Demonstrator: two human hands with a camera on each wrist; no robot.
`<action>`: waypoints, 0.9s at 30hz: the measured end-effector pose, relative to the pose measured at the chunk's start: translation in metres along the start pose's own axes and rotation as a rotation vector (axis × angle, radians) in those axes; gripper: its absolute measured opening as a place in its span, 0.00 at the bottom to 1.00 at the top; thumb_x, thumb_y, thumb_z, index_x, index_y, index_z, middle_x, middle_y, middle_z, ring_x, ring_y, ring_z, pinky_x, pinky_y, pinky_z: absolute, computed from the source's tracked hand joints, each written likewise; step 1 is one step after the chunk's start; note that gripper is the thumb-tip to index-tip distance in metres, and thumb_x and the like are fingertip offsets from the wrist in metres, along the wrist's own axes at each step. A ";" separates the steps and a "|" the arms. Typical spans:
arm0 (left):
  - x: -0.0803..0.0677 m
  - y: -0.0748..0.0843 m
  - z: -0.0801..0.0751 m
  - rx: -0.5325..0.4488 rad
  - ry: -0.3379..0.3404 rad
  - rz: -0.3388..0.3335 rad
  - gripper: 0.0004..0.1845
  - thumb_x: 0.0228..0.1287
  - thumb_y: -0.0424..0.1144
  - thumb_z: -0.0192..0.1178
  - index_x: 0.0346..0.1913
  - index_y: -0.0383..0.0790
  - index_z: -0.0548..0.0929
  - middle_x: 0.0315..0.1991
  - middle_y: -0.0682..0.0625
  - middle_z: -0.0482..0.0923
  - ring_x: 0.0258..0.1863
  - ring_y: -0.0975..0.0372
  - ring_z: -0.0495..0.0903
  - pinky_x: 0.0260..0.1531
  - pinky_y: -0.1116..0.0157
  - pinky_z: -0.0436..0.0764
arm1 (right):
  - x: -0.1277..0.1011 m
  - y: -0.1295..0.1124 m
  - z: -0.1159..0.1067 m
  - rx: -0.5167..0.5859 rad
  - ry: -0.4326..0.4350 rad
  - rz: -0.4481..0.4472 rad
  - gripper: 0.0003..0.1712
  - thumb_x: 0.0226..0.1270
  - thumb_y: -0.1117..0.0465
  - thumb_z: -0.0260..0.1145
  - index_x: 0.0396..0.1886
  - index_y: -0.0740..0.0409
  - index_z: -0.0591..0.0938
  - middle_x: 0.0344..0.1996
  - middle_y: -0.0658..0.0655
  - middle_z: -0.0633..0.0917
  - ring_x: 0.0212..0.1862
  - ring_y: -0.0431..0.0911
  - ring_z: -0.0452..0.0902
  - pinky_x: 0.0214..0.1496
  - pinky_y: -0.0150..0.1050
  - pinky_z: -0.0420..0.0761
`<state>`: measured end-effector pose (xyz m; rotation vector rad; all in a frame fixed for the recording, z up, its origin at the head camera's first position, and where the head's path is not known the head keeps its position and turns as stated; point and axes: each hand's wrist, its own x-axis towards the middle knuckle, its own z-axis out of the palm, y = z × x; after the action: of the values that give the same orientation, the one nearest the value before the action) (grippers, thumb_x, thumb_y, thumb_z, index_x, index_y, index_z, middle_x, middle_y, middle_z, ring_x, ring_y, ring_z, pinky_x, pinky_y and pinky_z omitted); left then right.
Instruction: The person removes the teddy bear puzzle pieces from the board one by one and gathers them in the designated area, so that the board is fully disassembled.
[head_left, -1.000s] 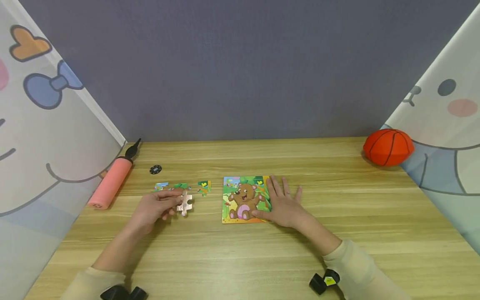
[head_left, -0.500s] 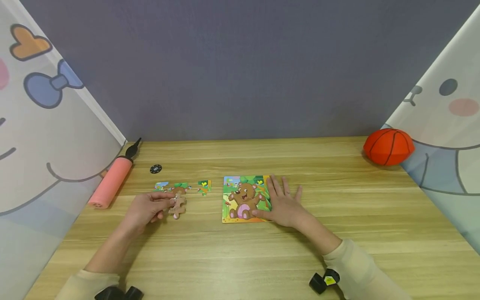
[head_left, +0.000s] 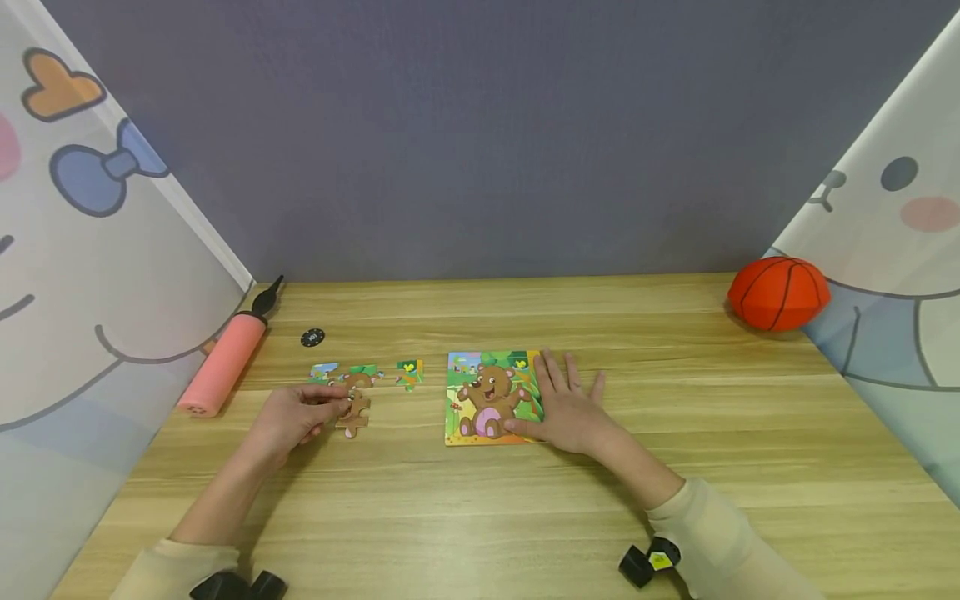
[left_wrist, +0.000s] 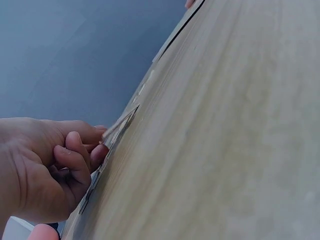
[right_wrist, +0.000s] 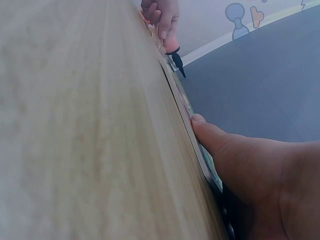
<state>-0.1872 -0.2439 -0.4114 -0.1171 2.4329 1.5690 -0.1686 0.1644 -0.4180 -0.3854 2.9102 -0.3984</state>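
My left hand [head_left: 292, 421] pinches a brown jigsaw puzzle piece [head_left: 356, 417] between thumb and fingers. In the left wrist view the piece [left_wrist: 122, 123] stands tilted, its lower edge close over the table. Just beyond it lie joined puzzle pieces [head_left: 362, 375] with a bit of brown bear's head and green, partly covered by the hand. A separate corner piece [head_left: 409, 372] with a yellow bird lies to their right. My right hand [head_left: 573, 417] rests flat, fingers spread, on the right side of a square bear picture board [head_left: 489, 404]; its thumb [right_wrist: 207, 132] presses on the surface.
A pink hand pump [head_left: 227, 362] with a black nozzle lies at the far left. Beside it is a black round chip [head_left: 312, 337]. A red ball [head_left: 778, 293] sits at the back right corner. A grey wall [head_left: 480, 150] closes off the wooden table's back edge.
My left hand has moved slightly left and toward me with the puzzle piece, which has turned from pale glare to show its brown face. My right hand stays put.
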 end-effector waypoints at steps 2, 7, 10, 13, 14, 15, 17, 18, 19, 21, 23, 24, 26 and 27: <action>0.000 0.001 0.000 0.004 0.007 -0.003 0.19 0.66 0.39 0.70 0.54 0.31 0.85 0.35 0.53 0.82 0.17 0.69 0.70 0.16 0.71 0.71 | 0.000 0.000 0.000 0.000 0.001 0.001 0.69 0.62 0.21 0.56 0.82 0.62 0.41 0.81 0.63 0.39 0.78 0.66 0.27 0.63 0.82 0.30; 0.000 0.003 0.001 -0.004 0.006 -0.005 0.20 0.65 0.40 0.71 0.55 0.32 0.85 0.37 0.54 0.83 0.18 0.69 0.69 0.17 0.71 0.72 | 0.001 0.001 0.000 -0.008 -0.006 0.005 0.69 0.61 0.20 0.54 0.82 0.62 0.40 0.81 0.63 0.38 0.78 0.66 0.26 0.63 0.82 0.30; 0.000 0.005 0.004 -0.026 -0.025 -0.005 0.21 0.65 0.40 0.71 0.56 0.32 0.85 0.38 0.53 0.85 0.19 0.69 0.70 0.18 0.72 0.72 | 0.002 0.000 0.000 -0.007 -0.010 0.005 0.69 0.62 0.19 0.54 0.82 0.63 0.40 0.81 0.63 0.38 0.78 0.66 0.26 0.63 0.82 0.30; 0.000 0.008 0.009 -0.060 -0.076 0.004 0.21 0.66 0.40 0.70 0.57 0.31 0.84 0.39 0.49 0.87 0.21 0.68 0.74 0.19 0.73 0.72 | 0.001 0.000 -0.001 -0.001 -0.009 0.004 0.69 0.62 0.20 0.55 0.81 0.63 0.40 0.81 0.63 0.38 0.78 0.66 0.26 0.63 0.82 0.30; 0.000 0.010 0.012 -0.064 -0.087 0.011 0.21 0.66 0.41 0.70 0.57 0.31 0.83 0.38 0.48 0.87 0.21 0.68 0.74 0.19 0.72 0.72 | 0.001 0.000 -0.001 -0.002 -0.010 0.006 0.69 0.62 0.20 0.55 0.82 0.63 0.40 0.81 0.63 0.38 0.78 0.66 0.26 0.63 0.82 0.30; 0.000 0.011 0.014 -0.068 -0.098 0.019 0.22 0.66 0.41 0.70 0.57 0.31 0.83 0.37 0.47 0.87 0.21 0.68 0.74 0.19 0.72 0.72 | 0.001 0.000 -0.001 -0.005 -0.010 0.008 0.69 0.62 0.20 0.55 0.82 0.63 0.40 0.81 0.63 0.38 0.78 0.66 0.26 0.63 0.81 0.30; 0.001 0.014 0.019 -0.075 -0.107 0.031 0.21 0.66 0.41 0.70 0.57 0.31 0.83 0.37 0.48 0.86 0.20 0.67 0.74 0.19 0.71 0.74 | 0.001 0.000 0.000 -0.005 -0.008 0.008 0.68 0.62 0.21 0.55 0.82 0.63 0.41 0.81 0.63 0.38 0.78 0.66 0.26 0.63 0.81 0.30; 0.002 0.016 0.021 -0.079 -0.111 0.038 0.21 0.66 0.40 0.70 0.57 0.31 0.83 0.36 0.48 0.85 0.20 0.67 0.72 0.19 0.70 0.74 | 0.002 0.000 0.000 -0.006 -0.006 0.007 0.68 0.62 0.21 0.55 0.82 0.63 0.41 0.81 0.63 0.38 0.78 0.66 0.27 0.63 0.82 0.30; 0.002 0.017 0.024 -0.083 -0.117 0.043 0.21 0.66 0.40 0.70 0.57 0.31 0.83 0.34 0.48 0.83 0.19 0.66 0.71 0.19 0.70 0.74 | 0.002 0.001 0.000 -0.006 -0.005 0.005 0.68 0.62 0.20 0.55 0.82 0.63 0.41 0.81 0.63 0.38 0.78 0.66 0.27 0.63 0.82 0.30; 0.003 0.019 0.029 -0.090 -0.131 0.053 0.21 0.66 0.39 0.70 0.57 0.31 0.83 0.32 0.48 0.80 0.19 0.65 0.69 0.18 0.69 0.73 | 0.001 0.000 0.001 -0.005 -0.006 0.003 0.69 0.62 0.20 0.55 0.82 0.63 0.41 0.81 0.63 0.38 0.78 0.66 0.26 0.63 0.82 0.29; 0.005 0.021 0.035 -0.102 -0.153 0.063 0.20 0.66 0.39 0.70 0.57 0.30 0.83 0.30 0.47 0.78 0.19 0.65 0.68 0.17 0.69 0.71 | 0.001 0.000 0.001 -0.003 -0.010 0.003 0.69 0.62 0.20 0.54 0.82 0.63 0.40 0.81 0.63 0.38 0.78 0.66 0.26 0.63 0.81 0.29; 0.005 0.023 0.037 -0.101 -0.159 0.064 0.20 0.66 0.39 0.70 0.56 0.31 0.84 0.30 0.47 0.77 0.19 0.65 0.67 0.17 0.69 0.69 | 0.001 0.000 0.001 -0.003 -0.012 0.004 0.69 0.61 0.20 0.54 0.82 0.63 0.40 0.81 0.63 0.38 0.78 0.66 0.26 0.63 0.81 0.29; 0.007 0.026 0.043 -0.091 -0.165 0.065 0.19 0.65 0.40 0.70 0.55 0.33 0.85 0.31 0.46 0.78 0.18 0.65 0.67 0.15 0.70 0.66 | 0.001 0.000 0.001 0.000 -0.014 0.005 0.69 0.61 0.20 0.54 0.82 0.63 0.40 0.81 0.63 0.38 0.78 0.66 0.26 0.63 0.81 0.29; 0.008 0.027 0.046 -0.080 -0.167 0.067 0.18 0.65 0.40 0.70 0.54 0.34 0.85 0.33 0.46 0.79 0.18 0.65 0.67 0.15 0.70 0.66 | 0.001 0.001 0.001 -0.001 -0.015 0.005 0.69 0.61 0.19 0.54 0.82 0.63 0.40 0.81 0.63 0.38 0.78 0.66 0.26 0.63 0.81 0.29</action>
<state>-0.1931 -0.1900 -0.4073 0.0787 2.2692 1.6351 -0.1692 0.1645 -0.4191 -0.3792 2.8968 -0.3915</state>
